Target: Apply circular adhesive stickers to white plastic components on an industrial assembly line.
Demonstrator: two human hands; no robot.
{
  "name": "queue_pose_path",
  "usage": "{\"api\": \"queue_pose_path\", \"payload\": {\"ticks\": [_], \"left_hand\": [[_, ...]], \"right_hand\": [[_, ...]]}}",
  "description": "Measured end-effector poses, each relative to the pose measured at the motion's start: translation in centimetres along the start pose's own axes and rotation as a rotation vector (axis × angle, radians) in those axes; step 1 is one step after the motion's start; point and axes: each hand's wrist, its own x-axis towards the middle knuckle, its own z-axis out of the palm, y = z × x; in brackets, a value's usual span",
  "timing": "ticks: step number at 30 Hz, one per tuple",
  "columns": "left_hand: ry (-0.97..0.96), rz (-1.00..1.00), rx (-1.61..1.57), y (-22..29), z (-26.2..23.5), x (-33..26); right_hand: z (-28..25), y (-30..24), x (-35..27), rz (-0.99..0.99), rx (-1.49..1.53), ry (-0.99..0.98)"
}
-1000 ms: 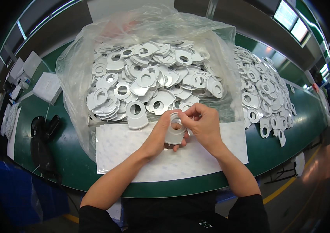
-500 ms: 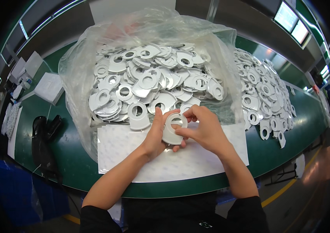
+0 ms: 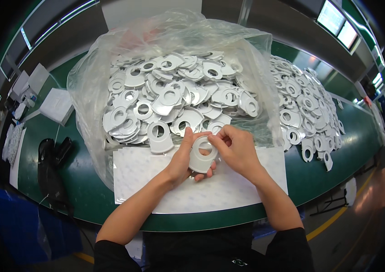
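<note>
A flat white plastic part [image 3: 200, 164] with a large round hole and a rounded end is held over the sheets. My left hand [image 3: 180, 162] is closed around its left side, thumb along the edge and fingertips showing beneath its lower right. At the upper right rim, my right hand [image 3: 240, 152] pinches the part with thumb and bent fingers. Whether something small sits in that pinch is hidden. Just beyond my hands, a heap of similar white parts [image 3: 160, 146] lies in a clear plastic bag [image 3: 84, 90]. White sheets [image 3: 142, 186] lie under my hands.
A second pile of white parts [image 3: 320, 121] spreads over the green table [image 3: 90, 195] at the right. On the left are a white box [image 3: 55, 108] and a black object [image 3: 52, 181] with a cord. The table's curved front edge runs near my body.
My right thumb has moved from the part's face near the hole up to its upper right rim. The part has shifted slightly down. My left hand keeps its hold.
</note>
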Motion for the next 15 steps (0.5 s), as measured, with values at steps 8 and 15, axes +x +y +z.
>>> {"api": "queue_pose_path", "payload": {"ticks": [8,15], "left_hand": [[0.103,0.303,0.166,2.7,-0.8,-2.2],[1.007,0.557,1.31,5.0,-3.2,-4.3]], "right_hand": [[-3.6,1.5,2.0,0.217,0.459,0.029],[-9.5,3.8,3.1,0.122,1.332,0.677]]}}
